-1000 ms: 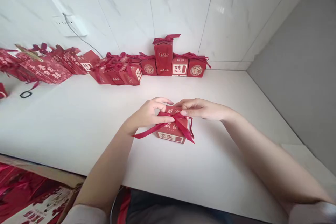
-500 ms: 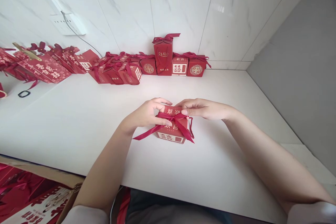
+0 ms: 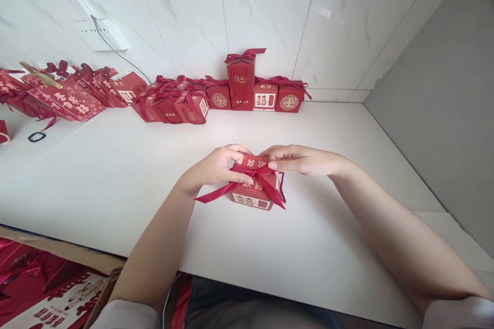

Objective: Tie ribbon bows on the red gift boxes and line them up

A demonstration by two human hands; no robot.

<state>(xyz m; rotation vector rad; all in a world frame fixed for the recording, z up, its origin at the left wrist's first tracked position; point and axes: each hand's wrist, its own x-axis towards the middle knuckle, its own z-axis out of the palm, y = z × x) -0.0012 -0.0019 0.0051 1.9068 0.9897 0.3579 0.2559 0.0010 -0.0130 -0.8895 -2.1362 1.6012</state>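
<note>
A small red gift box [image 3: 251, 201] with white Chinese characters stands on the white table in front of me. Across its top a dark red ribbon [image 3: 213, 194] is tied in a bow, its tails spreading to both sides. My left hand [image 3: 224, 165] is closed at the bow's left loop, thumb over the ribbon near the knot. My right hand [image 3: 288, 159] pinches the bow's right loop between thumb and fingers. The far fingertips of both hands are partly hidden behind the box. A twisted red cord [image 3: 282, 187] hangs at the box's right side.
Several finished-looking red boxes [image 3: 193, 108] with ribbons line the tiled wall, one taller box [image 3: 242, 79] among them. Red gift bags [image 3: 69, 100] stand at the left, near a black loop [image 3: 36, 136]. An open cardboard carton [image 3: 111, 267] with red packaging sits at lower left.
Both hands keep their hold on the bow with hardly any movement. The left fingers behind the box have curled in slightly. The view has shifted a little.
</note>
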